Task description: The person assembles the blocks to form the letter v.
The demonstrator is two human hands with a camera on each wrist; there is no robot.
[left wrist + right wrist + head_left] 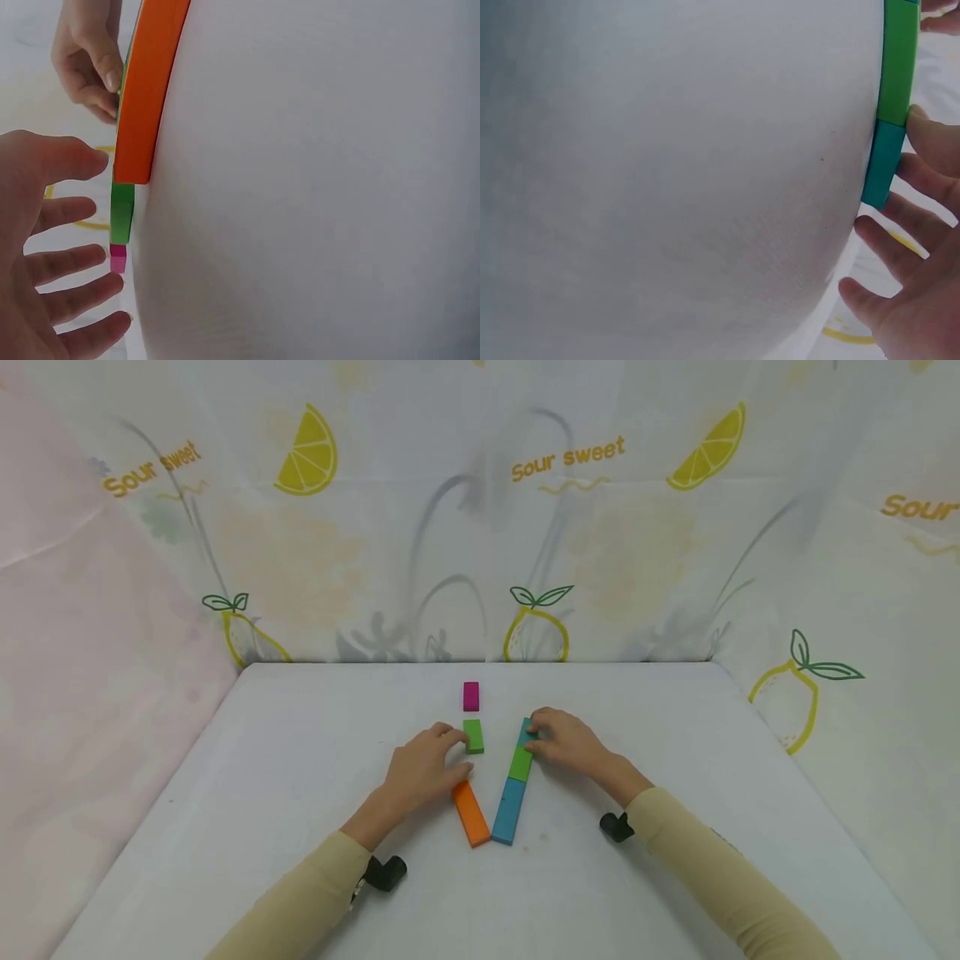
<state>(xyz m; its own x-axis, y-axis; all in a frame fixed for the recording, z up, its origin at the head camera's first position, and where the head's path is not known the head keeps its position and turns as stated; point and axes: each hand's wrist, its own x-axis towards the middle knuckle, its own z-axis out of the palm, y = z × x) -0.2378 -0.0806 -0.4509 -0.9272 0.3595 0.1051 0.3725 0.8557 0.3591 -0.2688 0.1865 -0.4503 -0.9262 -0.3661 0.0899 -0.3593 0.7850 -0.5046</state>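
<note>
Tan sleeves (292,893) framing the near edge

I'm observing remotely through the head view and both wrist views. These sleeves are occupying the lower part of the head view; a black left wrist device (386,873) and a black right wrist device (617,827) are protruding beside them.

Left side: the left hand (420,764) is hovering between the free green block (474,737) and the far end of the orange block (471,814). Its fingers are standing spread, thumb well apart. I'm unable to tell whether a fingertip is touching the green.

Right side: the right hand (573,743) is resting at the upper blue block (523,733). Its fingers are standing spread too, thumb and index touching the side of the row; I cannot tell how firmly they are pressing.

Layout: the lower blue block (509,812), the middle green block (521,764) and the upper blue block are lying end to end, slanting away to the right. The orange block is slanting left, meeting the lower blue at the near end, forming a V. The magenta block (471,696) is lying just beyond the free green, apart from it. Everything is lying on a white surface (300,743); lemon-printed cloth (375,560) is hanging behind.
</note>
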